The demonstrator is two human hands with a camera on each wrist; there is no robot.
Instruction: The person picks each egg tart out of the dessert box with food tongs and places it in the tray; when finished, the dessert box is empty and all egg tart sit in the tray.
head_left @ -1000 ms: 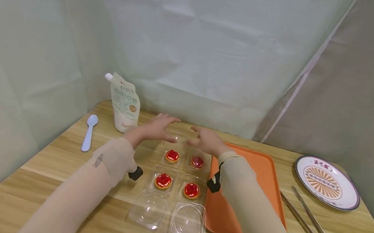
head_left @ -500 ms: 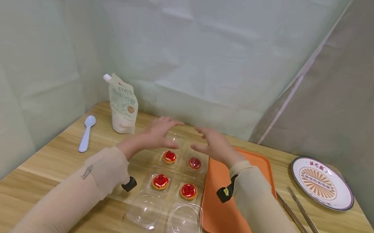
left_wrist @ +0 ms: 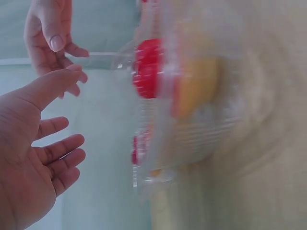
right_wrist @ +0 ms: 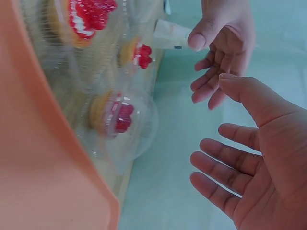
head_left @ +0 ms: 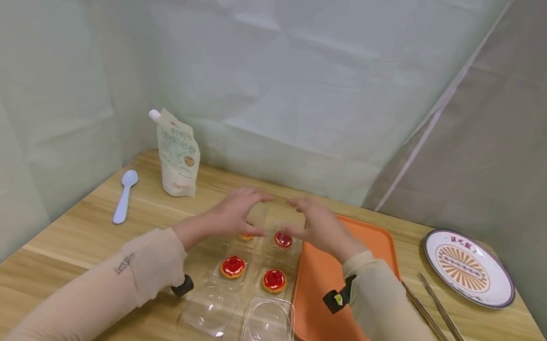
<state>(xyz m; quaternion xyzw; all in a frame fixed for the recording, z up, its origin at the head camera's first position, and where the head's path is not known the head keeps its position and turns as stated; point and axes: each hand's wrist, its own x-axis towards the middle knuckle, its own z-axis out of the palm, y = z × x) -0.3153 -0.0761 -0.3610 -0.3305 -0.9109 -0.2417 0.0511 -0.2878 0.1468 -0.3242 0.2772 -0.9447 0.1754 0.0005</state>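
My left hand [head_left: 232, 213] and right hand [head_left: 324, 229] hover palm to palm above the far tarts, fingers relaxed and nothing held. The wrist views show the left palm [left_wrist: 24, 163] and right palm [right_wrist: 283, 163] bare. Four clear plastic boxes form two rows, a red-topped tart in each. The near-left tart [head_left: 233, 266] and near-right tart [head_left: 274, 281] lie uncovered, their clear lids [head_left: 268, 326] folded toward me. A domed lid [right_wrist: 144, 127] covers the far-right tart [head_left: 282, 239]. My left thumb partly hides the far-left tart [head_left: 245, 237].
An orange tray [head_left: 321, 313] lies right of the boxes, under my right forearm. Beyond it are long metal tongs [head_left: 460, 340] and a patterned plate [head_left: 468, 268]. To the left stand a spouted pouch [head_left: 176, 155] and a light-blue spoon [head_left: 124, 196]. Cloth hangs behind the wooden table.
Both hands have drawn back a little toward me and lower in the head view, now covering part of the far-left tart. They stay empty. The boxes and tarts keep their places.
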